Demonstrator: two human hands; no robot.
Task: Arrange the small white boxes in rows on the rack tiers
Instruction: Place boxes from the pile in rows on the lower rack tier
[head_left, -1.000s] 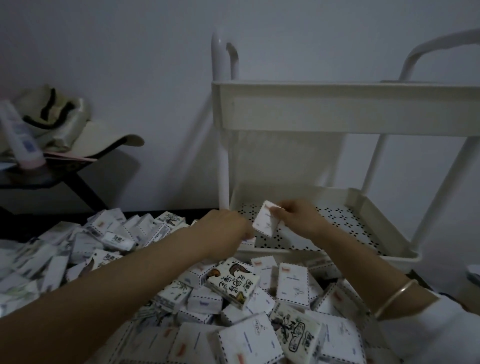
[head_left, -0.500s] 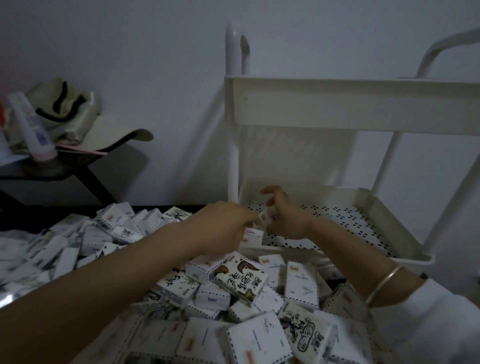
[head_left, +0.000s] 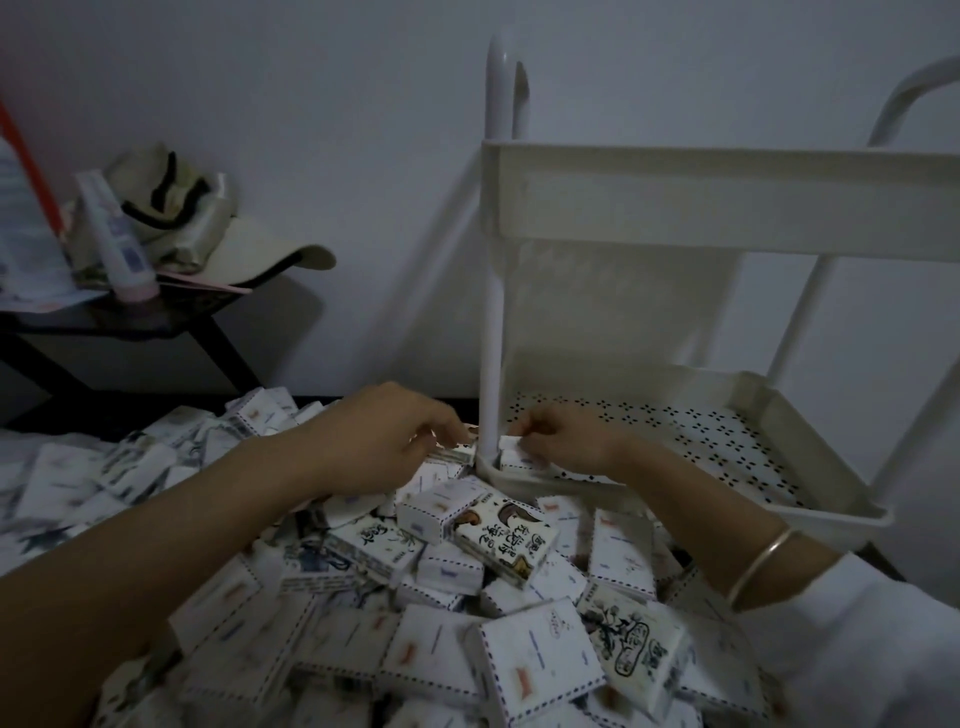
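A: Any change with the box (head_left: 514, 457)?

B: Yes. Held up tilted a second ago, lowered since, now down on the lower tier (head_left: 727, 441), in the near-left corner, just beside the post (head_left: 491, 312).

A: Released by the right hand (head_left: 566, 441) yet?

B: No. Pinched from above with curled fingers, apparently being squared into the corner.

A: And the left hand (head_left: 384, 439)?

B: Brought up alongside, outside the tier's rim. Bent down with curled fingers onto a next box (head_left: 456, 453) at the top of the pile (head_left: 467, 623), just outside the post. Gripped or merely touched? Cannot tell from here.

A: Meaning for the task?

B: Barely begun. Only an early placement at that corner, by the look of it, with bare perforated floor across the rest of the tier. No view into the upper tier (head_left: 727, 197), seen from the side only. Hardly a dent in the pile.

A: Next, then?

B: Probably letting go, then feeding the next box in flush beside the placed one, to start the row straight along the front rim.
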